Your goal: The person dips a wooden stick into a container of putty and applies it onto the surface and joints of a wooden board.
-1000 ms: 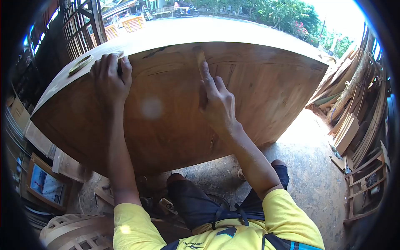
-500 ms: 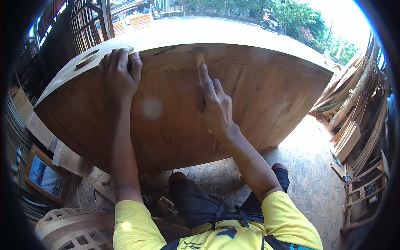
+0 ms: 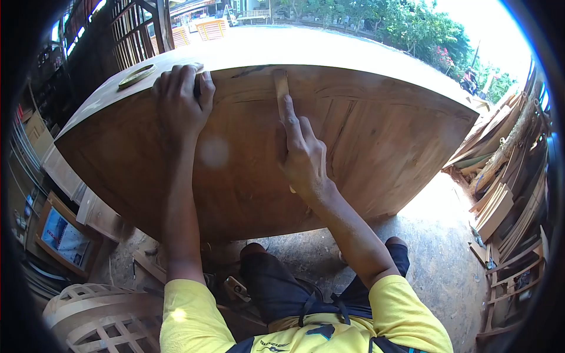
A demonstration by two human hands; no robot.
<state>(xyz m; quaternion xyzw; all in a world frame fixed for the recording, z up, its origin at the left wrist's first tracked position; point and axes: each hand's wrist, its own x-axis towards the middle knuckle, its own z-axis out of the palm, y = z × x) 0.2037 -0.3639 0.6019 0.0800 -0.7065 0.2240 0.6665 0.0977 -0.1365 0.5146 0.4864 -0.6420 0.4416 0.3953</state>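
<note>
A large brown wooden panel point(image 3: 247, 159) stands in front of me, with dark grain lines and a curved-looking top edge. My right hand point(image 3: 306, 153) is closed around a narrow, flat, tan putty knife point(image 3: 282, 85), index finger stretched along it. The tip touches the wood just below the top edge. My left hand point(image 3: 185, 100) is closed at that edge, left of the knife. Something dark shows between its thumb and fingers, too hidden to name. A round yellowish lid point(image 3: 137, 76) lies on the bright top surface beside it.
Wooden boards and strips point(image 3: 494, 209) lean along the right side. At lower left are a woven, lattice-like wooden piece point(image 3: 109, 317) and a framed blue picture point(image 3: 65, 238). Beyond the panel is a sunlit road with trees point(image 3: 400, 29).
The view has shifted slightly, so the panel and both hands appear a little further right and lower. Both hands keep their grips. The motorbike on the road has moved right.
</note>
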